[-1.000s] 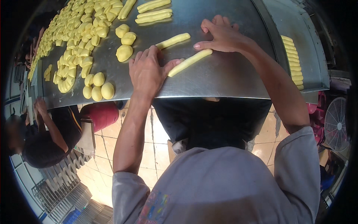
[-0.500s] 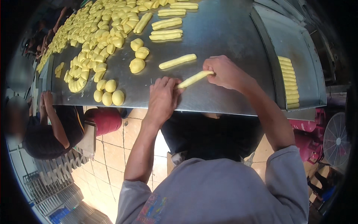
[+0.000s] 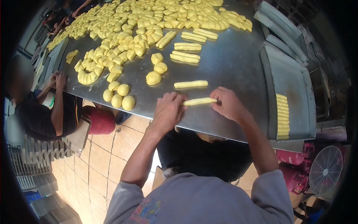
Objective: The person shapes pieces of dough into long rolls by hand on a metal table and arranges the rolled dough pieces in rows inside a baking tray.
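Steel table (image 3: 238, 67) now shows both hands, left hand (image 3: 168, 112) and right hand (image 3: 228, 104), moved nearer its edge, fingers pinching the dough stick (image 3: 199, 101) by its ends rather than rolling it.

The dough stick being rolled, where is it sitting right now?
In the head view the dough stick lies on the metal table near its front edge, between the left hand and the right hand, just below another rolled stick.
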`<state>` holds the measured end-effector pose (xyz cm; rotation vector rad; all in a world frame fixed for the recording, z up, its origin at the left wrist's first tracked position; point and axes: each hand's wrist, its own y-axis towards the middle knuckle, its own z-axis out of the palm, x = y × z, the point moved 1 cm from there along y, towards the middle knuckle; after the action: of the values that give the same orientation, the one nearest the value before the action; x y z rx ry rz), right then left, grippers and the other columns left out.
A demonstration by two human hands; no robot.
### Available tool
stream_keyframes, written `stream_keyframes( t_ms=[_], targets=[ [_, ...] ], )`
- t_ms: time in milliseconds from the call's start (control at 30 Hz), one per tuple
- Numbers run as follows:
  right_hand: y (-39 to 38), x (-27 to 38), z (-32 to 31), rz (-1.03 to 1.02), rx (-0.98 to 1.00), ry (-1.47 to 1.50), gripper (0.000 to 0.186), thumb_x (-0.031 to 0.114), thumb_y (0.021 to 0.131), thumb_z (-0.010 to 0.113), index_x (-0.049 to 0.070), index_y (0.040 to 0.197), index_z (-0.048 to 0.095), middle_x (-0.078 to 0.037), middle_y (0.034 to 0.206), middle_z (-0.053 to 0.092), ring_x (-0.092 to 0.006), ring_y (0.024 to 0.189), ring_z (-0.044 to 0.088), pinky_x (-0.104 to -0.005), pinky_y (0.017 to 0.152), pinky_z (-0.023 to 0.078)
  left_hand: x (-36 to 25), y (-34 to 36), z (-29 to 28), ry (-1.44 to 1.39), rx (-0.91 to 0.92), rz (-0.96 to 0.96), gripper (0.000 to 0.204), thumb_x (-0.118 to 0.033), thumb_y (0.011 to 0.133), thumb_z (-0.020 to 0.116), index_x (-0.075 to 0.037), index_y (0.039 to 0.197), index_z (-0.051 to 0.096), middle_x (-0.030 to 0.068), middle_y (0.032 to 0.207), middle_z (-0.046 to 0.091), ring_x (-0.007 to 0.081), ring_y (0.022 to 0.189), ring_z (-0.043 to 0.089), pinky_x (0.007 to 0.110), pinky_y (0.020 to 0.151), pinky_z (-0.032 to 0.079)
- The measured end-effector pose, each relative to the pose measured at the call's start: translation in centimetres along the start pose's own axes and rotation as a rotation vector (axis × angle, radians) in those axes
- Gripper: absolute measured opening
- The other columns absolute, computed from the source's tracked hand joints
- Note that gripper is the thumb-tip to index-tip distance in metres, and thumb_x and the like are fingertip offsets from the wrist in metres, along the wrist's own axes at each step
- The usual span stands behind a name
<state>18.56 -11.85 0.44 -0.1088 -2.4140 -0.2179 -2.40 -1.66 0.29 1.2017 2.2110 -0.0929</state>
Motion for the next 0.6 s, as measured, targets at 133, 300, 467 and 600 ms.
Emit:
stream_keyframes(
  t_ms=[133, 300, 467, 600],
  targets=[
    [0.5, 1.4, -0.7, 0.030, -0.028, 0.103, 0.016, 0.003, 0.074, 0.067, 0.002, 0.089, 0.062, -0.008, 0.077, 0.057, -0.0196, 0.069, 0.057, -0.0315, 0.063, 0.047, 0.2, 0.3, -0.9, -0.045, 0.089, -0.038, 0.022, -0.015, 0.082, 0.064, -0.006, 0.102, 0.061, 0.0088, 0.095, 0.056, 0.0285, 0.094, 0.051, 0.039, 0.080, 0.039],
    [0.7, 1.1, -0.9, 0.044, 0.047, 0.048, 0.018, 0.007, 0.074, 0.068, 0.001, 0.090, 0.063, -0.010, 0.083, 0.060, -0.0245, 0.075, 0.060, -0.0328, 0.068, 0.048, 0.9, 0.7, -1.0, 0.015, 0.068, -0.038, 0.022, -0.016, 0.083, 0.063, -0.006, 0.103, 0.060, 0.0094, 0.094, 0.056, 0.0287, 0.092, 0.051, 0.039, 0.079, 0.039],
    [1.9, 2.2, -1.8, 0.056, 0.030, -0.009, 0.019, 0.009, 0.076, 0.067, 0.001, 0.093, 0.063, -0.012, 0.088, 0.062, -0.0249, 0.077, 0.060, -0.0336, 0.070, 0.049, 2.0, 0.6, -2.0, -0.134, -0.009, -0.071, 0.032, -0.023, 0.086, 0.062, -0.002, 0.110, 0.057, 0.0147, 0.103, 0.057, 0.0327, 0.095, 0.054, 0.039, 0.082, 0.044],
    [3.3, 0.7, -1.2, 0.017, -0.092, 0.006, 0.022, 0.009, 0.076, 0.066, 0.002, 0.097, 0.063, -0.010, 0.084, 0.060, -0.0202, 0.071, 0.058, -0.0294, 0.066, 0.048, 2.1, 2.2, -1.7, -0.152, -0.084, -0.138, 0.036, -0.024, 0.087, 0.062, -0.001, 0.113, 0.056, 0.0166, 0.106, 0.056, 0.0337, 0.099, 0.055, 0.039, 0.084, 0.044]
  ],
)
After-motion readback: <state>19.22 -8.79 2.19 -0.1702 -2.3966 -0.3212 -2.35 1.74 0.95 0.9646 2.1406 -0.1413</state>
